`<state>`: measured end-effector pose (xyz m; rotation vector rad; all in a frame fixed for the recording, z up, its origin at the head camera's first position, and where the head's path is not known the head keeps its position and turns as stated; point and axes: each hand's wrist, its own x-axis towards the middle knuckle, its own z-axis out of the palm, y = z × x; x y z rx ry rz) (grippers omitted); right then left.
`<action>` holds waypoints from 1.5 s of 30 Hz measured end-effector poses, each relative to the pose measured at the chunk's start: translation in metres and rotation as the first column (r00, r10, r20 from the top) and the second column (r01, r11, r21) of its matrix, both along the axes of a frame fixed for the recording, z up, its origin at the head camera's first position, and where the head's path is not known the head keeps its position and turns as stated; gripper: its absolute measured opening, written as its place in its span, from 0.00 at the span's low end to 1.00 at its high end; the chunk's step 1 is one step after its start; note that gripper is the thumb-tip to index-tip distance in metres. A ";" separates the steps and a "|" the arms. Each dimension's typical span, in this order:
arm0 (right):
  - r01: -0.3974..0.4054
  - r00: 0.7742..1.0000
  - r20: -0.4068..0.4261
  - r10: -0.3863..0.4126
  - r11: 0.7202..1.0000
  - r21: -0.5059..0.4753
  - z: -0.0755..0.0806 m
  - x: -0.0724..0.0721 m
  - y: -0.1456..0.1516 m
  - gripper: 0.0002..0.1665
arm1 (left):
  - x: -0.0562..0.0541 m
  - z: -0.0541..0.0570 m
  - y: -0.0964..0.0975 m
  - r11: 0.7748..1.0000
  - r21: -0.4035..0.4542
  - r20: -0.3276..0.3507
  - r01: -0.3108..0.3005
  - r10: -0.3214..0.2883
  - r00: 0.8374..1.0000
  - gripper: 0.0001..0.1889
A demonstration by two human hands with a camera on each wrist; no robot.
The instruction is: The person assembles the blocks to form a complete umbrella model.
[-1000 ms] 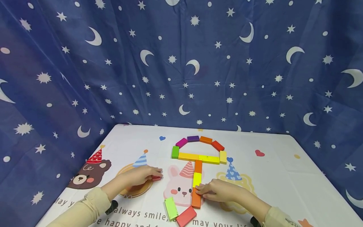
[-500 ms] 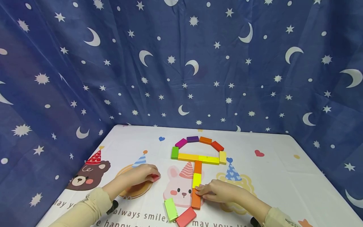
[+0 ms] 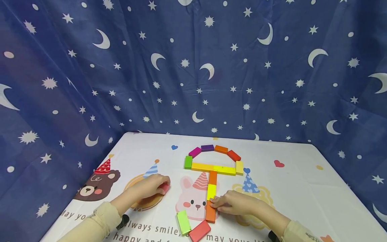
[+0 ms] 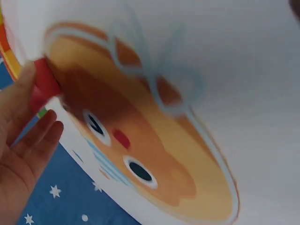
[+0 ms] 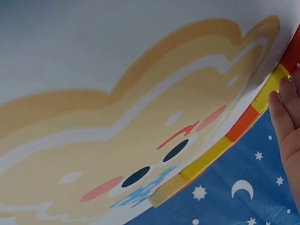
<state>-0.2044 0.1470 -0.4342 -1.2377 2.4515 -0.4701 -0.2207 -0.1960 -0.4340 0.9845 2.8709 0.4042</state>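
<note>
My left hand pinches a red block between thumb and fingers, close over the printed round brown face. In the head view the hand covers most of this block. To the right, my right hand lies beside the lower orange block, its fingertips touching that block near the joint with a yellow block. Above these, another orange block continues the column up to a crosswise row of an orange-yellow block and a yellow block.
An arch of coloured blocks, with a purple block at its top, stands over the row. A light green block and another red block lie below the column. The white printed tablecloth meets a blue starry curtain behind.
My left hand has drawn back slightly to the left and turned the red block more upright in its fingers. My right hand has stayed at the column; the blocks lie as before.
</note>
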 end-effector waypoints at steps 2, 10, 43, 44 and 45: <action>-0.007 1.000 0.006 0.007 1.000 -0.003 0.001 -0.001 0.000 0.17 | 0.003 0.001 0.002 1.000 0.008 0.002 -0.022 0.022 1.000 0.11; -0.013 1.000 -0.005 0.013 1.000 0.013 0.005 -0.004 -0.002 0.17 | 0.003 0.010 0.007 0.995 0.096 0.019 -0.023 0.021 1.000 0.12; 0.023 1.000 0.014 -0.023 1.000 -0.002 0.002 0.001 0.000 0.16 | 0.018 -0.001 0.046 0.938 0.343 0.363 -0.052 -0.081 0.928 0.07; 0.024 1.000 0.015 -0.024 1.000 -0.002 0.002 0.001 0.000 0.16 | 0.018 -0.003 0.046 0.940 0.338 0.356 -0.050 -0.079 0.931 0.06; 0.024 1.000 0.016 -0.024 1.000 -0.001 0.002 0.001 0.000 0.16 | 0.019 -0.004 0.047 0.942 0.331 0.346 -0.046 -0.076 0.935 0.06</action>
